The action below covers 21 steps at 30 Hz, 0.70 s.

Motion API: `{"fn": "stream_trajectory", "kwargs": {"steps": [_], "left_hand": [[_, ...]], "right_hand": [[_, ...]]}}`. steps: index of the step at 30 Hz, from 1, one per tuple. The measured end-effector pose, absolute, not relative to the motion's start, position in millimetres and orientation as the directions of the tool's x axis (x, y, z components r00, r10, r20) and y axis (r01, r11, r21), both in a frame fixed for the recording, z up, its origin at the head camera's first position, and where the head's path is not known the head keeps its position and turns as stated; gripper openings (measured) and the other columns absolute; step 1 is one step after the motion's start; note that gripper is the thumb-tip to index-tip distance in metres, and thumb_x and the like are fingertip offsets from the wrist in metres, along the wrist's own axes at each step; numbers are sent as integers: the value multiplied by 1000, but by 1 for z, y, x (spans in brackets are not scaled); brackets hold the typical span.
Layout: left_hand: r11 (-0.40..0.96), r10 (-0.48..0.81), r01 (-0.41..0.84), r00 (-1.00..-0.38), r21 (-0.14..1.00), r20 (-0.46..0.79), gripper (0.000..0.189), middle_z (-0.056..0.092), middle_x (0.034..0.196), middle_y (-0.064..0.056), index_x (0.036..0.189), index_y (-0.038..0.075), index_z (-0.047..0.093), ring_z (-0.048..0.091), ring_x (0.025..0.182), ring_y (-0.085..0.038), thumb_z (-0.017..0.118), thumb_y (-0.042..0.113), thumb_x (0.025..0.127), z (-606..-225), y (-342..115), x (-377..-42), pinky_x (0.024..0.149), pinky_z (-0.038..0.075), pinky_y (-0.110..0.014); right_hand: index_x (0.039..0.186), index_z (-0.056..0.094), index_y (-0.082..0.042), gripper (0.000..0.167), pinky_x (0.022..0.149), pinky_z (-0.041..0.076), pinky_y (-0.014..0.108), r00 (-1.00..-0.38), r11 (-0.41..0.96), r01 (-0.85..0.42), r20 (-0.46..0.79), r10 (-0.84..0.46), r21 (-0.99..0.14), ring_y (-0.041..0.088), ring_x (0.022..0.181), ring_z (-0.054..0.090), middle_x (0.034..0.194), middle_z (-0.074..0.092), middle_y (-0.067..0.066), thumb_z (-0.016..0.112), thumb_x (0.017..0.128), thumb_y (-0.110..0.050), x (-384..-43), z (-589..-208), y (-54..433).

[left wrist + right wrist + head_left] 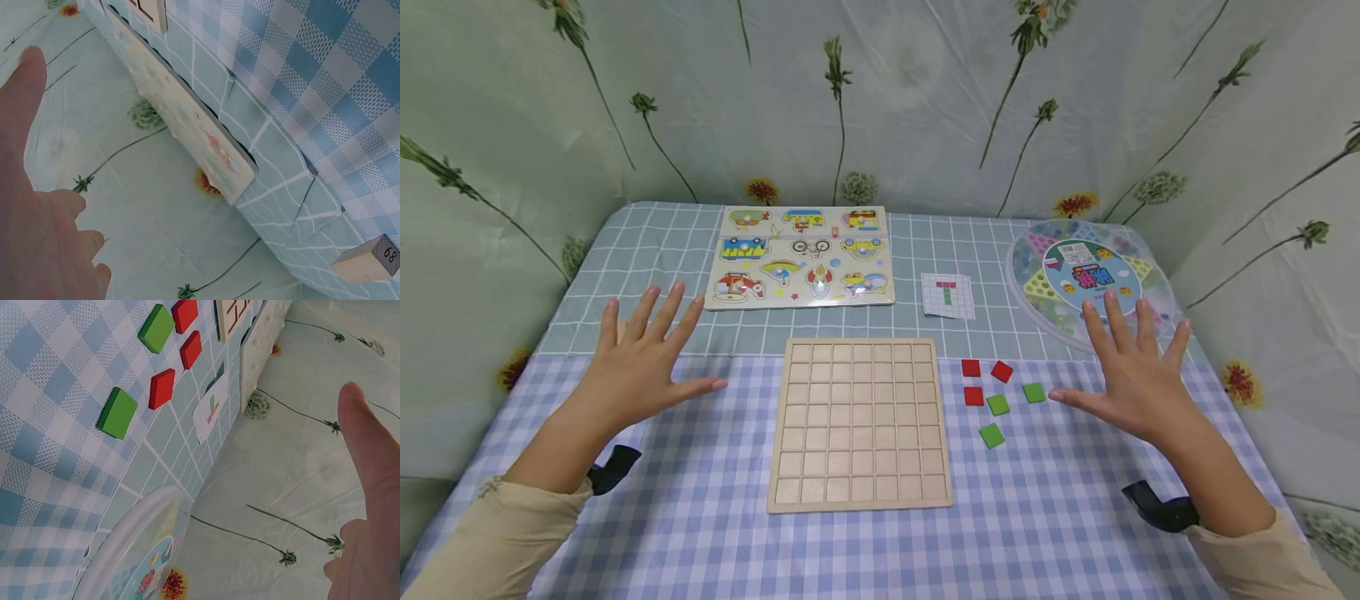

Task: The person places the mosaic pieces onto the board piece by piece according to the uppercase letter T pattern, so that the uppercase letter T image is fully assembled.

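Both hands are spread over the table, fingers straight and apart, with nothing in them. My left hand hovers left of a square wooden grid board, near a wooden puzzle board with vehicle pictures. On the right, my right hand overlaps the near edge of a round clear game case, its thumb close to a green tile. Between that thumb and the grid board lie three red tiles, one nearest the board, and two more green tiles. The board's cells hold no tiles.
Behind the tiles lies a paper card with a red and green T pattern. A small wooden block marked 68 shows in the left wrist view, mostly hidden by the left hand from above. Flowered cloth hangs around the table.
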<state>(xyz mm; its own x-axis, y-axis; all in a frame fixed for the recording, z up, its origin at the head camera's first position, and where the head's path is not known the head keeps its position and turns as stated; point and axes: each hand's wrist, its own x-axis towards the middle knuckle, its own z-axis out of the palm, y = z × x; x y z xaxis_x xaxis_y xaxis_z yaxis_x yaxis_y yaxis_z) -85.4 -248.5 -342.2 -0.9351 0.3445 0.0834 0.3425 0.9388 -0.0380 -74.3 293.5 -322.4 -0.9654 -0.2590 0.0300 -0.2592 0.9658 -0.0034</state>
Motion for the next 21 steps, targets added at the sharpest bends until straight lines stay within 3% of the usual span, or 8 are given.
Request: {"fn": "stream_trajectory", "kwargs": {"steps": [21], "left_hand": [[934,357,356,-931,-33,80,106,-1,149,-15,146,11,8,-14,133,-29,56,68,70,-346,-249,-87,98,-17,-53]], "right_hand": [[144,-8,-14,117,86,-25,60,-959,959,-284,30,-283,-17,36,128,-24,147,-15,14,62,66,-67,-80,-325,291]]}}
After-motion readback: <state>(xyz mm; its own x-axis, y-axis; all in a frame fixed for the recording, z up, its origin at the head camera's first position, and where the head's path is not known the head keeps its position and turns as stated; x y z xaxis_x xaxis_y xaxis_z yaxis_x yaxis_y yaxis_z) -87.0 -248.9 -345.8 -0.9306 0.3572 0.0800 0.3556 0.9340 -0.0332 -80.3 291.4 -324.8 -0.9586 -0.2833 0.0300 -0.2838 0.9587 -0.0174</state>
